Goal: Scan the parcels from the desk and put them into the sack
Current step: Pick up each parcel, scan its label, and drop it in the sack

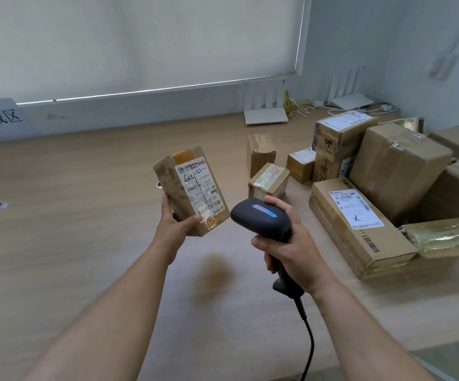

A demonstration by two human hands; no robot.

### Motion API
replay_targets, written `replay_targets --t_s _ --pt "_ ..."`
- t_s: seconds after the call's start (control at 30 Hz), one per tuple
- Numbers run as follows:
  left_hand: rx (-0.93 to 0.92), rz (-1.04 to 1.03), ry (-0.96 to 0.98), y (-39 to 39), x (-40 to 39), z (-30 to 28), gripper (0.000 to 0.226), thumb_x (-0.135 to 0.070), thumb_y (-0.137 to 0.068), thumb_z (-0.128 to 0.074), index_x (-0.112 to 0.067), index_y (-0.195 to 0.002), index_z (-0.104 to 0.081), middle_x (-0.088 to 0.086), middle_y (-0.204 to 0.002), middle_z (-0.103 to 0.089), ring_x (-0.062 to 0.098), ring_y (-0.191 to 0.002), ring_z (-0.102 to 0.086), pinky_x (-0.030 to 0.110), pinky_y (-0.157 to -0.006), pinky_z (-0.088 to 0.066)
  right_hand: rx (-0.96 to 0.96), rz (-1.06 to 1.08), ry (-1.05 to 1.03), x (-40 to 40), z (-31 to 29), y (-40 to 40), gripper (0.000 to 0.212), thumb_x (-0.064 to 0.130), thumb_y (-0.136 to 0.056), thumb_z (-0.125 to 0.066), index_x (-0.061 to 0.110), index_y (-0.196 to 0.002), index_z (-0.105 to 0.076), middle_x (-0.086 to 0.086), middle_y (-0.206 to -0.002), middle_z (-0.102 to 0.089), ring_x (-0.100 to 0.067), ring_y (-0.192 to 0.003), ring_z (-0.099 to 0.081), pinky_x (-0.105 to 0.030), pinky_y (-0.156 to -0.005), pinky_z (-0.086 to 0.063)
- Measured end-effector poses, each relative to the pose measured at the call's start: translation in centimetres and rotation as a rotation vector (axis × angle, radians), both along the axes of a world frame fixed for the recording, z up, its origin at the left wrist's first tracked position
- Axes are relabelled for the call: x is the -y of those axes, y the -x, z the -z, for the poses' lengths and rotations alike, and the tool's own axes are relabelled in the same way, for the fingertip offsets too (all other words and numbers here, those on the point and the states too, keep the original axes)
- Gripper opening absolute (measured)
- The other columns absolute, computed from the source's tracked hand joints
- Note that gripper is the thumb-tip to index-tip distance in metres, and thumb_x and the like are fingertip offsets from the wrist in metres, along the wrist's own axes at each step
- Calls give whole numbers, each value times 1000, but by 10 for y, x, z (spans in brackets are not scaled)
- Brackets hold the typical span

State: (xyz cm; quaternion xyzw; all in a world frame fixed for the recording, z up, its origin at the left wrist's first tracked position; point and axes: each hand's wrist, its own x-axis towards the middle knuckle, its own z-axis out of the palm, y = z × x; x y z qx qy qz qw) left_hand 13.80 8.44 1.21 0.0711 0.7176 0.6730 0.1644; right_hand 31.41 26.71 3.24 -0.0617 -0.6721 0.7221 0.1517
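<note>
The desk (71,215) is a broad slab of pale wood-grain laminate, matt and flat, with a small dark hole near its left side; on its right end sits a heap of parcels (382,182), mostly brown cardboard boxes sealed with glossy clear tape, some carrying white printed labels, one long flat box (357,226) lying nearest with a label and a handwritten cross, and a couple of smaller packets wrapped in shiny yellowish film; the heap looks largely untouched, so I judge the task to be at an early stage.

The step in hand is the scan; the left hand (174,226) grips a small upright carton (191,193) by its lower end, held clear above the desk with its white label turned toward the scanner (260,215); the carton is scuffed cardboard, squarish in section, with wrinkled tape over the label; the right hand (291,248) is wrapped round the scanner's handle, a smooth dark plastic pistol shape with a rounded head, a blue stripe on top and a black cable trailing down.

The scanner head sits just beside the carton's lower corner; the next move likely calls for aiming it squarely at the barcode, whose taped surface may glare; the sack is not in view.
</note>
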Motion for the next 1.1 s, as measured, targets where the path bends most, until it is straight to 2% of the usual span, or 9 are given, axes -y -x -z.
replay_targets --t_s 0.23,0.3,0.53,0.7,0.77,0.93,1.1 --pt "-49 -30 -12 -1 12 -9 95 0 -83 -69 -43 -147 -14 5 -130 -58 26 -115 -58 53 -100 -46 -2 -33 -9 8 -4 -6 71 -9 -83 -70 42 -128 -50 3 -98 -70 -28 -45 -50 -32 -39 -45" --pt "-65 -36 -9 -3 14 -11 94 -2 -82 -71 -43 -146 -16 3 -127 -60 27 -114 -59 54 -99 -46 0 -41 -7 9 -5 -8 72 -11 -82 -70 42 -128 -51 0 -94 -70 -28 -44 -50 -32 -39 -44" --pt "-99 -57 -4 -13 22 -17 95 -3 -82 -70 -43 -147 -15 5 -131 -57 29 -117 -57 56 -100 -45 1 -71 -11 11 -7 -16 72 -9 -83 -70 45 -127 -52 3 -99 -70 -31 -46 -50 -32 -41 -46" --pt "-115 -67 -5 -25 25 -22 97 -8 -81 -74 -44 -147 -14 3 -129 -58 27 -117 -56 54 -101 -44 11 -68 8 12 -7 -26 70 4 -74 -74 47 -125 -53 1 -94 -71 -30 -44 -49 -30 -40 -43" --pt "-118 -68 -4 -30 26 -24 97 -7 -81 -73 -44 -148 -12 4 -132 -56 27 -119 -55 55 -102 -43 7 -71 11 12 -8 -31 70 6 -72 -74 47 -125 -53 1 -96 -70 -30 -44 -50 -31 -40 -44" --pt "-114 -68 -30 -43 28 -23 99 -1 -81 -71 -44 -149 -13 7 -130 -57 29 -117 -56 55 -102 -43 -11 -80 -6 11 -13 -43 72 -7 -83 -72 46 -127 -53 -2 -108 -66 -30 -48 -52 -34 -42 -47" --pt "-111 -59 -39 -52 29 -21 98 0 -81 -70 -46 -147 -13 7 -129 -58 27 -116 -58 54 -99 -46 -90 -102 34 13 -24 -52 69 -3 -83 -72 37 -134 -49 -11 -115 -65 -29 -49 -54 -34 -43 -48"
